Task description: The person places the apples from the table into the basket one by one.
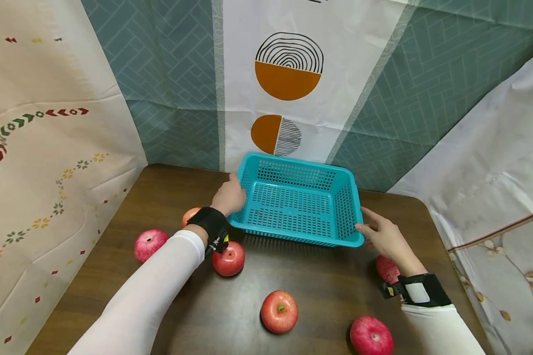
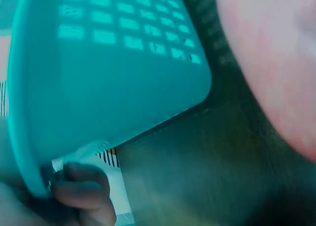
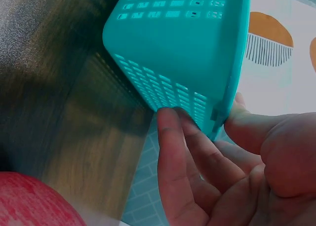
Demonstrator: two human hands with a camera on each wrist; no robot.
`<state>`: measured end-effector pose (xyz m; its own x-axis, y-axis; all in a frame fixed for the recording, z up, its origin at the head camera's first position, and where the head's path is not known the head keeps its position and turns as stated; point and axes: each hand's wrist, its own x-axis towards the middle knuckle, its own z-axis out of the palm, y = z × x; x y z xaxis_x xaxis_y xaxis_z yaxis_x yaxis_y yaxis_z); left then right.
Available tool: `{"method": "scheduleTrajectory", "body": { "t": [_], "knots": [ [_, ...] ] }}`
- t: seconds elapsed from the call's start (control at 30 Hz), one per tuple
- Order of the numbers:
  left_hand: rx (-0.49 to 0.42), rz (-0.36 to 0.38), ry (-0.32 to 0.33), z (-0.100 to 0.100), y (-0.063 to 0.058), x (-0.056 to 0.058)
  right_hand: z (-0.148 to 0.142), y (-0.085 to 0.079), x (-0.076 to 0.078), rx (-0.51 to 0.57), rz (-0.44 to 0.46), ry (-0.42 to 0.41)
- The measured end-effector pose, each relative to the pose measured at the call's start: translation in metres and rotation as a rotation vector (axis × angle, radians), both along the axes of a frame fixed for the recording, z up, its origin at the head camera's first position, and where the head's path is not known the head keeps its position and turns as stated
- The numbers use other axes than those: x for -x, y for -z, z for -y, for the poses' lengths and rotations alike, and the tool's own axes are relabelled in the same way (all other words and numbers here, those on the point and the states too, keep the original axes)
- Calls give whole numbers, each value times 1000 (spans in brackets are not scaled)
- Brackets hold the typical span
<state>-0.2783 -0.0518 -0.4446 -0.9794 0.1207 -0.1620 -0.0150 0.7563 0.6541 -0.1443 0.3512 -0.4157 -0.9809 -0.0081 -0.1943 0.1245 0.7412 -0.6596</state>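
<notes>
A turquoise plastic basket (image 1: 293, 236) with slotted walls and nothing in it is held between both hands at the back of the table. My left hand (image 1: 229, 196) grips its left rim, with curled fingertips (image 2: 81, 194) under the rim's edge in the left wrist view. On the opposite side, my right hand (image 1: 384, 236) pinches the right rim, thumb (image 3: 247, 130) on the rim and fingers against the outer wall. One red apple (image 1: 229, 259) lies below the left wrist. Another apple (image 1: 387, 270) is partly hidden by the right wrist.
Several more apples lie on the brown table (image 1: 231, 320): one apple (image 1: 279, 311) front centre, one (image 1: 371, 336) front right, one (image 1: 149, 245) at left, and one (image 1: 189, 216) partly hidden by the left arm. Patterned cloth (image 1: 177, 88) hangs behind and along both sides.
</notes>
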Motion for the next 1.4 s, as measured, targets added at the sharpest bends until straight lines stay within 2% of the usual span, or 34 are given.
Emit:
{"method": "scheduleTrajectory", "body": {
  "t": [0.17, 0.27, 0.5, 0.6, 0.8, 0.97, 1.17, 1.27, 1.4],
  "knots": [
    [-162, 64, 65, 12, 1, -5, 1, 2, 1, -19, 7, 2],
    [-200, 79, 44, 12, 5, -9, 2, 2, 2, -31, 5, 1],
    [-140, 48, -18, 12, 11, -6, -9, 0, -2, -93, -27, -47],
    [-112, 42, -35, 12, 12, -5, -27, -6, -10, -104, -54, -51],
    [-77, 35, -67, 13, 10, -6, -69, -11, -33, -205, -124, -58],
    [-88, 26, -72, 14, 10, -7, -92, -3, -53, -233, -79, -92],
    [-96, 23, -58, 13, 11, -9, -106, 14, -74, -260, 9, -129],
    [-89, 20, -58, 12, 12, -8, -109, 24, -82, -252, 40, -128],
    [-81, 11, -58, 9, 12, -7, -115, 34, -89, -233, 37, -109]
  ]
}}
